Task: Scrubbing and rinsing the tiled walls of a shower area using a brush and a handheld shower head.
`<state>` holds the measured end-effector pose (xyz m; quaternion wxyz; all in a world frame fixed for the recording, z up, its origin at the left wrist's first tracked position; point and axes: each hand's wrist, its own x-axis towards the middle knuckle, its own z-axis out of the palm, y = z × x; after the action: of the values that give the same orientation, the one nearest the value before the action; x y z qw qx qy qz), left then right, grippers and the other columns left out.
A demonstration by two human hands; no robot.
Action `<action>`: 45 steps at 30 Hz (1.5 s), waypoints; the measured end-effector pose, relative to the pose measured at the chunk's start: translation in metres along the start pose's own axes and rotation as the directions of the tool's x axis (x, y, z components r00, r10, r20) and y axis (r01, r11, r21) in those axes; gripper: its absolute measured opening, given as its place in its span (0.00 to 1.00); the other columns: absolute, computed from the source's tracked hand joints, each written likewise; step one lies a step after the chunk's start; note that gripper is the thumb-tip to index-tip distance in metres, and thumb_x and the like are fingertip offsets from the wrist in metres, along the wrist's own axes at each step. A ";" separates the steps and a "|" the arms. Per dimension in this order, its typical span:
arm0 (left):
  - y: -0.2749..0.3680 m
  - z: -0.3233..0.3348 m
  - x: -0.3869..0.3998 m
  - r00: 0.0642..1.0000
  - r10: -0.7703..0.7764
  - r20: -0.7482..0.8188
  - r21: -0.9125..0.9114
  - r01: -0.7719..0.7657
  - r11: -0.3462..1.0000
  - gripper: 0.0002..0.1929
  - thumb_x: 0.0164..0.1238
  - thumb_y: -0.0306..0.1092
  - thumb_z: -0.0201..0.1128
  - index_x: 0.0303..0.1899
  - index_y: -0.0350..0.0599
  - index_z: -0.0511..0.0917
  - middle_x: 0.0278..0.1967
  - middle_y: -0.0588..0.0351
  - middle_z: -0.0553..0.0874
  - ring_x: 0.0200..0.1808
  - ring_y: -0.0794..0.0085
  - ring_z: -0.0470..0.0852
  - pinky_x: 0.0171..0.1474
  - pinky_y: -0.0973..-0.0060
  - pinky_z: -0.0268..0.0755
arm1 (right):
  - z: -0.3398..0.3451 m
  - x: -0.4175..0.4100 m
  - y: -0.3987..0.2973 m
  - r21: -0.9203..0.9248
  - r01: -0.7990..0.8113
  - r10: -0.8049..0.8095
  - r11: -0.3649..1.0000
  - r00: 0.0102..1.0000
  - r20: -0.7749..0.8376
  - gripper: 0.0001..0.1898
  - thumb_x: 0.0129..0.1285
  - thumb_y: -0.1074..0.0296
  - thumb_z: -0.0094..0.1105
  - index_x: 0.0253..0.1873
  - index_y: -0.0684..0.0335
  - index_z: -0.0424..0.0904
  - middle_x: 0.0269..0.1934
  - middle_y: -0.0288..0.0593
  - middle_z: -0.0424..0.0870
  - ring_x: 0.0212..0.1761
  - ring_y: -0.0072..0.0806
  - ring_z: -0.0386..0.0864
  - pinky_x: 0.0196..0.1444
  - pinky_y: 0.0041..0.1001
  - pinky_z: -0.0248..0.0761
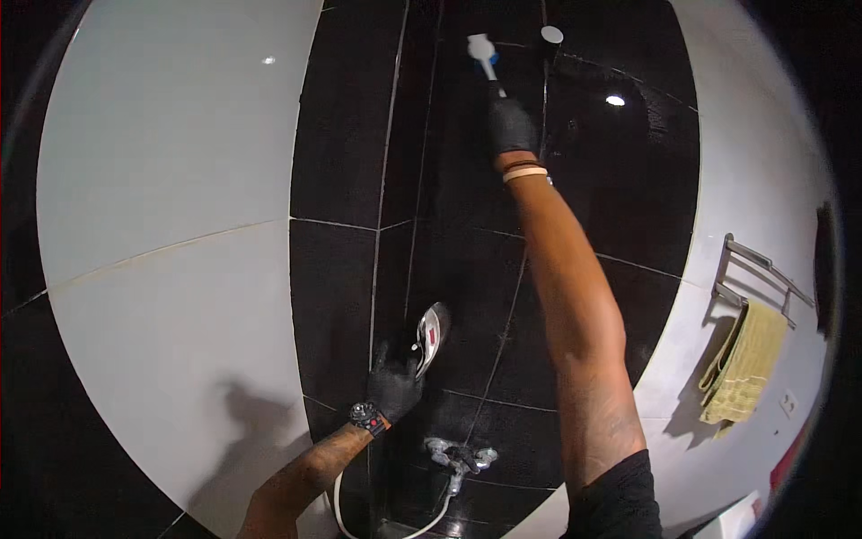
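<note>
In a black glove, my right hand point(513, 124) reaches high up the dark tiled wall point(465, 182). It grips the handle of a white scrub brush point(481, 50) with some blue on its head, which is at the tiles. Lower on the left, my gloved left hand point(397, 387) holds a chrome handheld shower head point(431, 337) by its handle. From the hand's side a white shower hose point(431, 527) loops down and up to the chrome mixer tap point(461, 455) on the wall. Whether water runs from the shower head I cannot tell.
A round white-faced fixture point(552, 35) sits high on the wall, right of the brush. Light tiled walls point(175, 155) flank the dark section. On the right, a metal towel rack point(751, 256) carries a yellow-green towel point(744, 370), above a wall socket point(788, 404).
</note>
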<state>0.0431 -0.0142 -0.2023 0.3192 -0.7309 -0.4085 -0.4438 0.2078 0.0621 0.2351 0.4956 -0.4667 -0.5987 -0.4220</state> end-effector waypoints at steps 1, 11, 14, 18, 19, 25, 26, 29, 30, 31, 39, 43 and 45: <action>-0.001 0.000 -0.001 1.000 -0.002 0.001 0.002 0.002 1.000 0.21 0.56 0.36 0.67 0.49 0.35 0.79 0.26 0.44 0.83 0.30 0.53 0.84 0.67 0.44 0.65 | -0.001 0.004 0.015 -0.034 -0.007 0.006 0.999 1.000 -0.022 0.20 0.75 0.66 0.44 0.68 0.53 0.69 0.40 0.56 0.84 0.39 0.54 0.87 0.36 0.47 0.82; -0.002 0.011 -0.004 0.995 -0.104 0.005 0.033 0.104 0.994 0.21 0.55 0.37 0.67 0.49 0.38 0.79 0.28 0.42 0.85 0.31 0.49 0.85 0.64 0.51 0.70 | 0.004 -0.012 -0.032 0.064 0.035 -0.037 0.997 0.999 0.023 0.19 0.72 0.71 0.42 0.66 0.58 0.69 0.37 0.56 0.85 0.39 0.55 0.86 0.36 0.48 0.81; -0.004 0.009 -0.008 0.995 -0.096 0.012 0.081 0.094 0.992 0.21 0.56 0.39 0.68 0.49 0.38 0.78 0.28 0.43 0.85 0.31 0.48 0.85 0.57 0.52 0.74 | 0.017 -0.024 -0.061 0.099 0.030 -0.035 0.995 0.998 0.049 0.19 0.73 0.70 0.43 0.67 0.58 0.69 0.38 0.57 0.85 0.39 0.53 0.86 0.36 0.49 0.81; 0.003 -0.001 0.001 0.992 -0.116 -0.056 0.041 0.118 0.992 0.21 0.60 0.45 0.69 0.47 0.38 0.78 0.25 0.45 0.84 0.26 0.51 0.83 0.39 0.56 0.76 | 0.003 -0.017 -0.016 0.076 0.048 -0.056 0.996 0.993 0.108 0.20 0.72 0.70 0.44 0.67 0.56 0.69 0.39 0.58 0.85 0.40 0.54 0.86 0.36 0.48 0.80; 0.003 0.001 -0.002 0.992 -0.115 -0.053 0.040 0.118 0.992 0.21 0.60 0.45 0.69 0.47 0.38 0.78 0.25 0.45 0.84 0.26 0.51 0.83 0.39 0.56 0.76 | -0.006 -0.017 0.003 0.068 0.048 -0.052 0.997 0.997 0.058 0.21 0.71 0.71 0.45 0.67 0.55 0.68 0.39 0.59 0.84 0.41 0.55 0.85 0.37 0.49 0.80; 0.011 -0.006 0.001 0.992 -0.121 -0.040 0.187 0.126 0.974 0.23 0.64 0.54 0.67 0.41 0.40 0.79 0.21 0.48 0.82 0.21 0.54 0.80 0.29 0.60 0.72 | -0.045 -0.053 0.120 0.020 0.077 -0.077 0.997 0.997 -0.001 0.26 0.67 0.70 0.51 0.70 0.52 0.64 0.40 0.61 0.84 0.41 0.58 0.84 0.39 0.52 0.77; 0.008 -0.003 -0.001 0.990 -0.139 -0.002 0.184 0.137 0.973 0.23 0.64 0.53 0.67 0.42 0.39 0.79 0.20 0.47 0.82 0.21 0.54 0.80 0.28 0.60 0.71 | -0.051 -0.061 0.135 0.007 0.098 -0.098 0.995 0.995 -0.030 0.26 0.67 0.68 0.52 0.70 0.52 0.64 0.39 0.61 0.84 0.41 0.59 0.84 0.39 0.53 0.76; 0.003 -0.001 -0.006 0.981 -0.180 0.071 0.160 0.167 0.973 0.22 0.64 0.52 0.67 0.42 0.39 0.80 0.17 0.45 0.80 0.21 0.52 0.81 0.29 0.60 0.72 | -0.079 -0.078 0.177 0.021 -0.069 0.071 0.997 0.994 -0.084 0.24 0.70 0.68 0.49 0.70 0.50 0.67 0.40 0.58 0.85 0.39 0.57 0.85 0.40 0.52 0.78; 0.001 -0.004 -0.005 0.973 -0.208 0.097 0.145 0.193 0.970 0.22 0.63 0.51 0.66 0.43 0.39 0.80 0.16 0.45 0.80 0.21 0.51 0.82 0.29 0.58 0.72 | -0.092 -0.081 0.184 -0.004 -0.144 0.143 0.990 0.986 -0.086 0.23 0.70 0.66 0.49 0.70 0.50 0.68 0.38 0.59 0.85 0.39 0.58 0.85 0.40 0.52 0.77; 0.004 -0.006 -0.003 0.974 -0.202 0.101 0.139 0.188 0.972 0.22 0.63 0.51 0.66 0.43 0.39 0.80 0.16 0.45 0.80 0.21 0.51 0.82 0.29 0.58 0.72 | -0.105 -0.084 0.200 -0.043 -0.221 0.217 0.974 0.972 -0.091 0.22 0.71 0.64 0.48 0.69 0.50 0.69 0.37 0.60 0.85 0.39 0.58 0.84 0.40 0.53 0.77; 0.023 -0.022 0.023 0.980 -0.199 -0.020 0.208 0.199 0.958 0.20 0.59 0.45 0.61 0.45 0.37 0.79 0.15 0.42 0.78 0.21 0.45 0.80 0.28 0.49 0.71 | -0.124 -0.086 0.283 -0.130 -0.273 0.249 0.953 0.953 -0.171 0.19 0.73 0.56 0.47 0.66 0.47 0.72 0.31 0.60 0.84 0.34 0.60 0.84 0.34 0.55 0.74; 0.019 -0.030 0.045 0.958 -0.286 -0.005 0.091 0.285 0.954 0.18 0.65 0.39 0.58 0.52 0.36 0.74 0.19 0.40 0.81 0.22 0.43 0.82 0.27 0.49 0.74 | -0.120 -0.094 0.191 -0.026 -0.120 0.119 0.992 0.993 -0.012 0.14 0.71 0.67 0.51 0.59 0.58 0.73 0.32 0.58 0.85 0.35 0.56 0.85 0.34 0.51 0.78; 0.048 -0.026 0.084 0.953 -0.301 0.031 -0.099 0.302 0.948 0.20 0.69 0.40 0.58 0.56 0.38 0.72 0.22 0.39 0.83 0.22 0.44 0.83 0.24 0.50 0.74 | -0.103 -0.087 0.226 -0.053 -0.041 0.041 0.998 0.999 -0.006 0.20 0.69 0.65 0.50 0.65 0.53 0.71 0.35 0.60 0.85 0.40 0.59 0.84 0.39 0.52 0.77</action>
<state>0.0977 -0.0319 -0.1206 0.2069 -0.6787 -0.4945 -0.5020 0.4553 -0.0028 0.1748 0.4931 -0.4908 -0.5765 -0.4286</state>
